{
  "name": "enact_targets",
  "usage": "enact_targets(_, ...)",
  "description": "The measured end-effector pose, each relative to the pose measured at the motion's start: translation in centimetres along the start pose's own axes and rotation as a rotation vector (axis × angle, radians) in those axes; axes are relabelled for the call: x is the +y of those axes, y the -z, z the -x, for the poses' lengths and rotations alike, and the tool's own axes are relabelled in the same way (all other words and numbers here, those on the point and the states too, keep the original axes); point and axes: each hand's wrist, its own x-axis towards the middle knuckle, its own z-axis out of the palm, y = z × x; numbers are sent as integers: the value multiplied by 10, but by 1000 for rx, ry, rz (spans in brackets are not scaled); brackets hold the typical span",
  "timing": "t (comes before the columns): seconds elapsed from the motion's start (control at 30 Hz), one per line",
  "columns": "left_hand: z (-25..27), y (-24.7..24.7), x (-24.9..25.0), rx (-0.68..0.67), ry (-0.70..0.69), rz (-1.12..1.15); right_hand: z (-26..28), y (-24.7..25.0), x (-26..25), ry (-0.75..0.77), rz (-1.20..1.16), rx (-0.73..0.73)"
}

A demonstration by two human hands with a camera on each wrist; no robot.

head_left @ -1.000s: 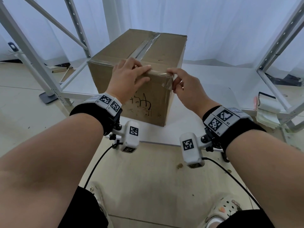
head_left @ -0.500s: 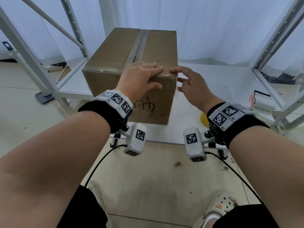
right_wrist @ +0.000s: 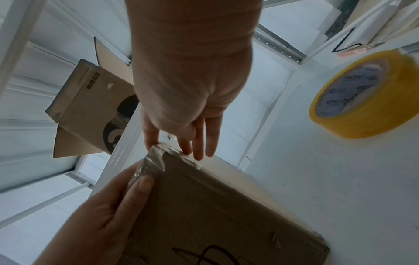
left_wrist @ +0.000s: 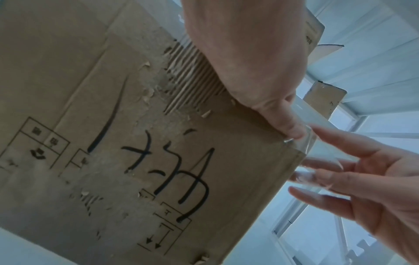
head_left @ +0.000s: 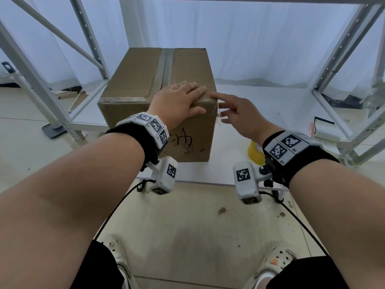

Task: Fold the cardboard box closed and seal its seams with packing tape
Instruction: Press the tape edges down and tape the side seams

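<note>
While left hand [head_left: 178, 103] presses, box [head_left: 133, 80] lies beneath.

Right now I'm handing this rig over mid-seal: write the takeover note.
Left hand: flat on the cardboard box at its front right top corner, thumb down the front face, pressing the clear tape.
Right hand: open, fingertips at the tape end sticking out past that corner.
Yellow tape roll: on the white shelf, right of the box.
Done: flaps closed, centre seam and front edge taped.
Left: wrap the loose end onto the right side. Other seams not visible.
</note>
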Motion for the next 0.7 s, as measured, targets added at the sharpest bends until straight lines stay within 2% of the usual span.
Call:
enact_targets(0.17,2,1,2,-43,5,25,1,5,-4,141,254,70)
enact_targets(0.3,0,-3,12,0,47,27,3,9,-9,171,312,74)
enact_targets(0.5,-2,-6,20,57,83,2,-1,8,-11,262,524,31)
enact_targets(0.7,0,-3,13,67,86,113,-2,6,-11,287,677,40)
